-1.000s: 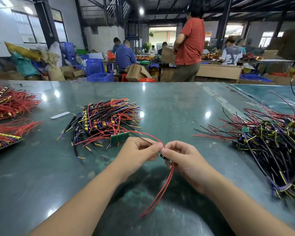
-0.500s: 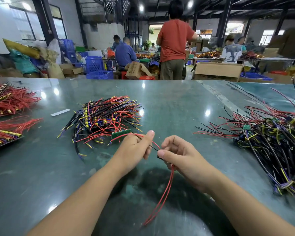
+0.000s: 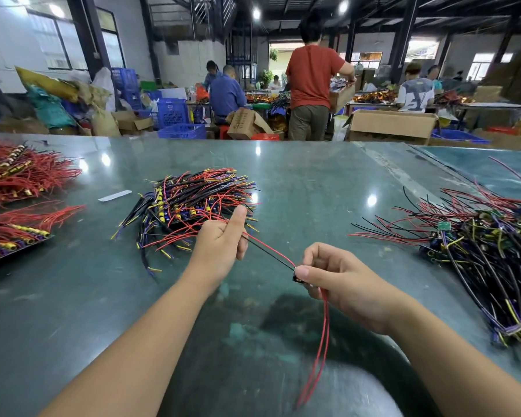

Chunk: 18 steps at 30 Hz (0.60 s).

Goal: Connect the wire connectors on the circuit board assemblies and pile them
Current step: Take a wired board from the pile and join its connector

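Observation:
My left hand (image 3: 220,248) is closed around the red and black wires (image 3: 268,251) of one assembly, thumb up, at the near edge of the middle pile of wired boards (image 3: 190,203). My right hand (image 3: 340,281) pinches the small black connector (image 3: 297,277) at the other end of those wires. The wires run taut between my hands. Two long red leads (image 3: 319,350) hang from my right hand toward me. The assembly's circuit board is hidden by my left hand.
A large tangle of assemblies (image 3: 487,254) lies at the right. Bundles of red wires (image 3: 18,176) and a tray of them (image 3: 9,236) sit at the left. A white strip (image 3: 115,195) lies on the green table (image 3: 313,188). People work at tables beyond.
My hands have drawn apart: the left went up toward the middle pile, the right moved right and nearer, stretching the wires straight. The green board seen earlier is now out of sight.

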{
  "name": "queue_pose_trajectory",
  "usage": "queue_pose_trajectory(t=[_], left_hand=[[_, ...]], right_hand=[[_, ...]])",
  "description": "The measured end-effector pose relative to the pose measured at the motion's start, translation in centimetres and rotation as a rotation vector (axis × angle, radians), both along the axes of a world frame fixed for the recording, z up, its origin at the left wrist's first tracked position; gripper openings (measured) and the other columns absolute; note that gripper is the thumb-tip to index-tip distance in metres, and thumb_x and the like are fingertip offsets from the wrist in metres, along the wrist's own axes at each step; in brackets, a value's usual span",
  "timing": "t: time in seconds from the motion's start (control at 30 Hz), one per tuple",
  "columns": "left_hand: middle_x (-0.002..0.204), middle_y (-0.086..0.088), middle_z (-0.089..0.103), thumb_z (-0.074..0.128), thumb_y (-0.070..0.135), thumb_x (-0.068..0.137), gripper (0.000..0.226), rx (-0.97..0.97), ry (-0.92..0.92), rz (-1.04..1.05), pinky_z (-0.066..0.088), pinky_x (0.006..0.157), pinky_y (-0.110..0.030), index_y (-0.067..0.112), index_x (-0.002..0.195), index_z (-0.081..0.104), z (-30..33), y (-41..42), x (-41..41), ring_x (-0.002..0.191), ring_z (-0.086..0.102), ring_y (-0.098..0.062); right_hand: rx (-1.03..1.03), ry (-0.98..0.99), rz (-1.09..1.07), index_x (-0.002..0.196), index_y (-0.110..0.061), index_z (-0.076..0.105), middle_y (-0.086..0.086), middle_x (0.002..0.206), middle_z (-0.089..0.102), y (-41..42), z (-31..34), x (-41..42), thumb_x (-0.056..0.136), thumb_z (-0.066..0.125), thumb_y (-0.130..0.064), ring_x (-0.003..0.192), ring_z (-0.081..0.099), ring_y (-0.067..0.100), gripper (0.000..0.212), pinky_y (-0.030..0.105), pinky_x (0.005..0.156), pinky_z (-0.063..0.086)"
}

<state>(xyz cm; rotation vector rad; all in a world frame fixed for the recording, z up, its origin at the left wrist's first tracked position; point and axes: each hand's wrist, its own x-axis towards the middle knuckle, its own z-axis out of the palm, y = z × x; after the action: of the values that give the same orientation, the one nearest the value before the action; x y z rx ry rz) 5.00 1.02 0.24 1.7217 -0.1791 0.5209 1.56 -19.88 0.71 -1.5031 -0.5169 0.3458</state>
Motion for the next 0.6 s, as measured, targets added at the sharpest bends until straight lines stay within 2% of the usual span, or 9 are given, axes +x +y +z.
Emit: queue_pose_trajectory(t=[0.07,0.17,0.3,0.4,0.47,0.6], left_hand=[[0.035,0.000,0.045,0.043,0.038,0.098,0.069,-0.021,0.005,0.027,0.033,0.042,-0.014,0.016,0.033,0.045,-0.05,-0.02,0.01,0.036,0.041,-0.009],[0.034,0.000,0.046,0.043,0.041,0.098,0.068,-0.051,0.019,0.056,0.033,0.041,-0.013,0.014,0.035,0.046,-0.19,0.21,0.25,0.036,0.041,-0.008],[0.034,-0.001,0.046,0.043,0.056,0.089,0.071,0.037,0.018,0.082,0.035,0.047,-0.020,0.015,0.031,0.046,-0.76,-0.02,0.28,0.038,0.043,-0.010],[0.037,-0.001,0.050,0.049,0.048,0.093,0.069,0.012,0.028,0.071,0.037,0.052,-0.026,0.016,0.032,0.050,-0.80,-0.13,0.36,0.039,0.046,-0.011],[0.038,0.000,0.052,0.049,0.043,0.093,0.066,-0.026,0.038,0.061,0.036,0.050,-0.025,0.017,0.033,0.051,-0.78,-0.20,0.49,0.039,0.047,-0.010],[0.035,0.002,0.050,0.055,0.043,0.091,0.066,0.001,0.035,0.168,0.037,0.049,-0.026,0.016,0.030,0.048,-0.92,-0.09,0.48,0.034,0.045,-0.009]], right_hand=[[-0.005,0.016,0.022,0.074,-0.016,0.053,0.009,0.072,0.051,0.22,0.02,-0.20,0.077,0.069,-0.017,0.060,0.040,0.015,0.017,0.023,0.057,0.033],[-0.014,0.037,0.084,0.075,-0.015,0.053,0.006,0.072,0.052,0.38,-0.08,-0.39,0.078,0.067,-0.014,0.060,0.042,0.012,0.015,0.021,0.055,0.034],[0.022,0.084,0.148,0.072,-0.016,0.054,0.005,0.072,0.053,-0.13,-0.34,-0.33,0.079,0.067,-0.010,0.058,0.045,0.008,0.015,0.018,0.054,0.035],[0.060,0.120,0.165,0.073,-0.014,0.054,0.005,0.072,0.053,-0.19,-0.34,-0.20,0.079,0.067,-0.009,0.056,0.048,0.007,0.015,0.017,0.053,0.038],[0.094,0.155,0.137,0.072,-0.014,0.054,0.005,0.071,0.052,-0.05,-0.42,-0.08,0.077,0.068,-0.010,0.056,0.045,0.009,0.015,0.017,0.052,0.037],[0.075,0.169,0.087,0.073,-0.013,0.053,0.004,0.069,0.051,0.16,-0.48,0.00,0.077,0.071,-0.013,0.055,0.041,0.010,0.019,0.018,0.051,0.034]])
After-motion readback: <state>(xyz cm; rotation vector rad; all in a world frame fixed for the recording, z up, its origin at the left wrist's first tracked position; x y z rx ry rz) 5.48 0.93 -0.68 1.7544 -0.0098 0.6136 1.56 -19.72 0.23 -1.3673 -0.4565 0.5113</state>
